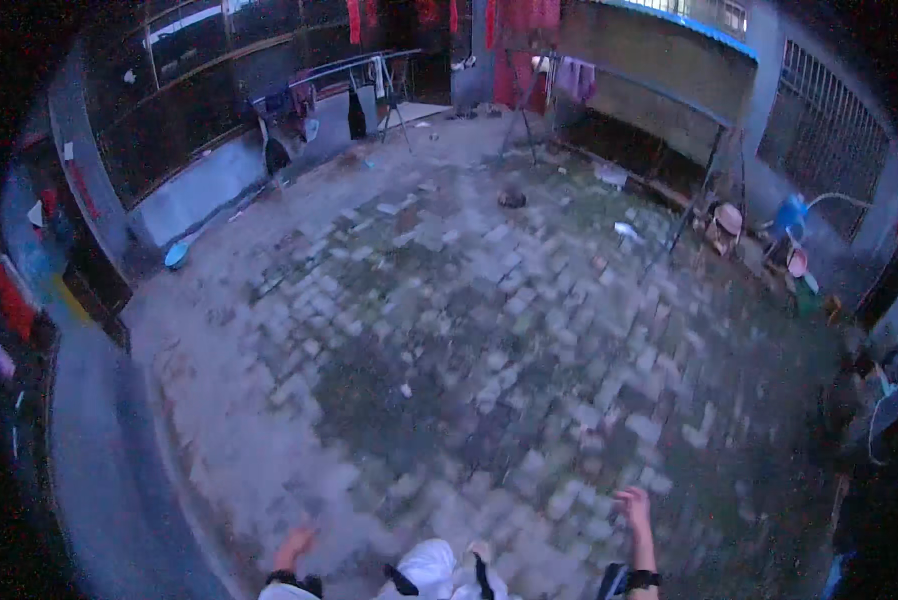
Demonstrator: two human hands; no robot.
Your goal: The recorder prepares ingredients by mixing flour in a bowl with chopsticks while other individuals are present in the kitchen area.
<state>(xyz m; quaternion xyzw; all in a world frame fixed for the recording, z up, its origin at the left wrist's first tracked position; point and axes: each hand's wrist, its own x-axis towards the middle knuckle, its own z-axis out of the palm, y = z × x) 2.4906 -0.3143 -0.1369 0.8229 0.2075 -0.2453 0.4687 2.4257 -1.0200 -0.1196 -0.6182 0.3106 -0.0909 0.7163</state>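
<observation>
My left hand hangs low at the bottom, left of my body, over the bare ground; it is blurred, and whether its fingers are apart cannot be told. At the lower right my right hand is held out over the paving blocks, with nothing in it and its fingers slightly bent and apart. Both wrists wear dark bands. Between the hands, white clothing with dark straps shows at the bottom edge. A small white scrap lies on the paving ahead.
A concrete ledge runs along the left. A light blue basin stands by the left wall. Drying racks with clothes stand farther back. On the right are a slanted pole, a blue container and a pink basin.
</observation>
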